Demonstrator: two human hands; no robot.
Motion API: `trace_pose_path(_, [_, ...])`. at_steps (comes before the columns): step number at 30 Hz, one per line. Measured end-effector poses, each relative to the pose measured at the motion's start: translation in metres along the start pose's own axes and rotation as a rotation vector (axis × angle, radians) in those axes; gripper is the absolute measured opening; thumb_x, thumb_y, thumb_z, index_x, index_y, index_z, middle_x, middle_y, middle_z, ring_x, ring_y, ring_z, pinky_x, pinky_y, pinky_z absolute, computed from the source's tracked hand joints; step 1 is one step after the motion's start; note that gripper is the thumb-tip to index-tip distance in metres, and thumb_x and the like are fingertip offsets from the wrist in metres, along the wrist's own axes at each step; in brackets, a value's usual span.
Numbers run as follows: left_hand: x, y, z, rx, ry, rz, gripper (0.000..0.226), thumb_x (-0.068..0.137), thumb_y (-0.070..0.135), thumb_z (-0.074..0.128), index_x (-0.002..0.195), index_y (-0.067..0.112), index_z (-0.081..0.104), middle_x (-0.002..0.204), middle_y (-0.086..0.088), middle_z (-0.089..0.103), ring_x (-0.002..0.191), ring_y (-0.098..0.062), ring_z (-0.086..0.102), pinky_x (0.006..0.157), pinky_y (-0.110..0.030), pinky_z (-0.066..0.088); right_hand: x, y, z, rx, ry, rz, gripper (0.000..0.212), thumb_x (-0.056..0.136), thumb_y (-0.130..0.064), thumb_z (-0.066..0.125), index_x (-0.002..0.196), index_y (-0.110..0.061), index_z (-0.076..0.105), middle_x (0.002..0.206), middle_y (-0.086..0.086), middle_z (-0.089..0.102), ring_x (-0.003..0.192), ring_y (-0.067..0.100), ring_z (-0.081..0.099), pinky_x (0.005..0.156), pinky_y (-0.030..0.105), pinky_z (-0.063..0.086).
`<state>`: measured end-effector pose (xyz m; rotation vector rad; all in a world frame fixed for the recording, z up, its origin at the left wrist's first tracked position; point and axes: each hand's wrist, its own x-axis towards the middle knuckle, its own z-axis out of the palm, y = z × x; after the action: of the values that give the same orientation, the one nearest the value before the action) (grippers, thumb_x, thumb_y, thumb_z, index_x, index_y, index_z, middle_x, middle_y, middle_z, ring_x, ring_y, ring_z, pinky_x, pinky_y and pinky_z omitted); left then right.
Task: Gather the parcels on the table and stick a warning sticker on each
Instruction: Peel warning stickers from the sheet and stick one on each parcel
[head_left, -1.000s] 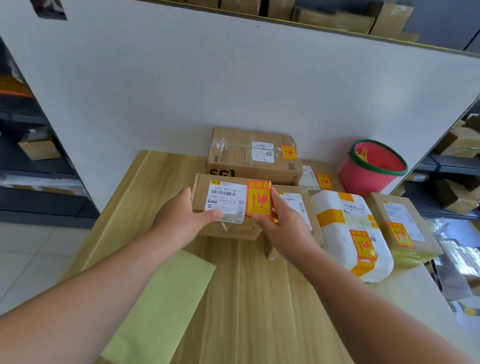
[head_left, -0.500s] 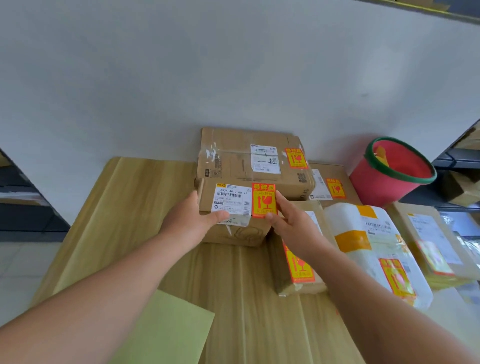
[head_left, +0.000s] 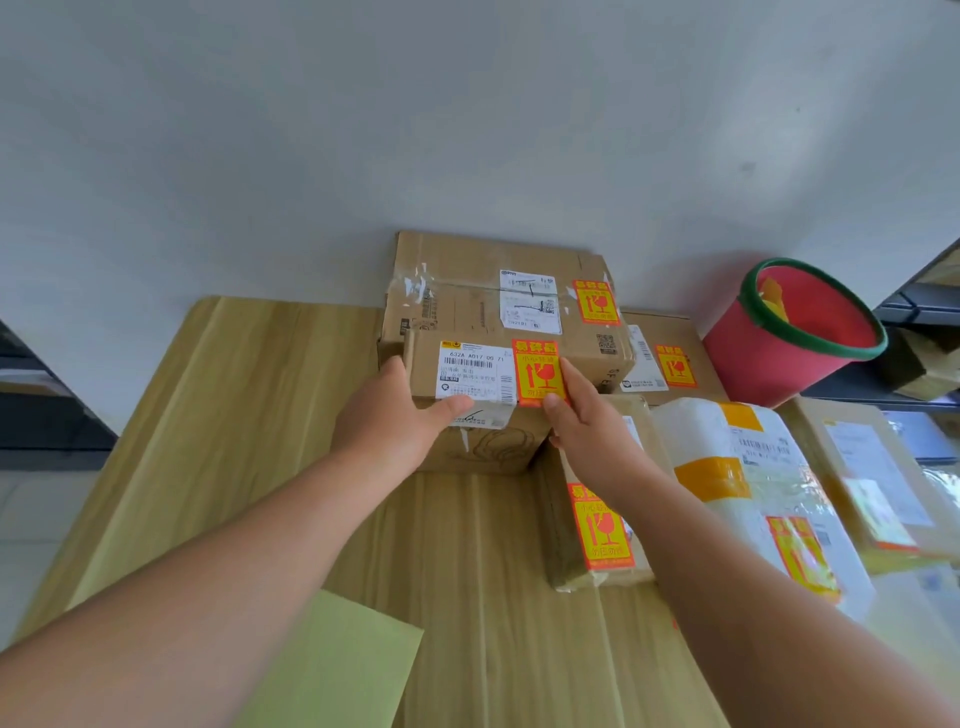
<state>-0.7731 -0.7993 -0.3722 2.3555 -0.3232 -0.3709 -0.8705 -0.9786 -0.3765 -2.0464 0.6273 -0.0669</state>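
Note:
A small brown parcel (head_left: 483, 441) sits on the wooden table (head_left: 249, 405), right against a bigger box (head_left: 467, 291) behind it. My left hand (head_left: 395, 421) grips its left end, thumb on the white shipping label. My right hand (head_left: 587, 421) holds its right end, fingertips on the orange-and-yellow warning sticker (head_left: 537, 371) on its top. The bigger box, a flat box (head_left: 670, 364), a narrow parcel (head_left: 597, 535), a white bag parcel (head_left: 769, 499) and a brown envelope (head_left: 872, 483) each carry such a sticker.
A red bucket with a green rim (head_left: 800, 332) stands at the back right. A pale green sheet (head_left: 332, 670) lies at the table's near edge. A white wall runs directly behind the parcels. Shelving shows at the far right.
Both hands have pushed the small parcel away from me until it sits against the bigger box. The view has tilted and moved closer to the table.

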Motion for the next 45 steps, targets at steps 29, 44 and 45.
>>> trace_pose_path(29, [-0.22,-0.166,0.014,0.797,-0.582,-0.143,0.104,0.077,0.015,0.058,0.15,0.03,-0.016,0.158,0.004,-0.022,0.145,-0.021,-0.019,0.118,-0.044,0.0,-0.211,0.043,0.075,-0.593,-0.222,-0.27,0.056,0.1,-0.038,0.041,0.15,-0.017,0.028,0.157,0.0,0.026,0.145,0.018,0.021,0.115,0.032,0.019])
trace_pose_path(44, [-0.33,-0.127,0.042,0.533,0.05,0.287,0.024,0.078,0.047,0.068,0.081,0.024,0.062,0.081,0.008,0.06,0.087,-0.02,0.053,0.08,-0.031,0.034,-0.308,0.061,0.069,-0.554,-0.418,-0.302,0.076,0.081,-0.045,0.069,0.146,-0.027,0.034,0.153,-0.006,0.032,0.146,0.015,0.015,0.116,0.029,0.013])
trace_pose_path(45, [-0.333,-0.116,0.037,0.519,0.079,0.303,0.027,0.076,0.05,0.068,0.076,0.025,0.058,0.076,0.009,0.056,0.082,-0.019,0.052,0.075,-0.031,0.033,-0.312,0.057,0.065,-0.509,-0.394,-0.273,0.07,0.079,-0.045,0.071,0.141,-0.027,0.042,0.146,-0.005,0.043,0.142,0.015,0.026,0.112,0.028,0.021])
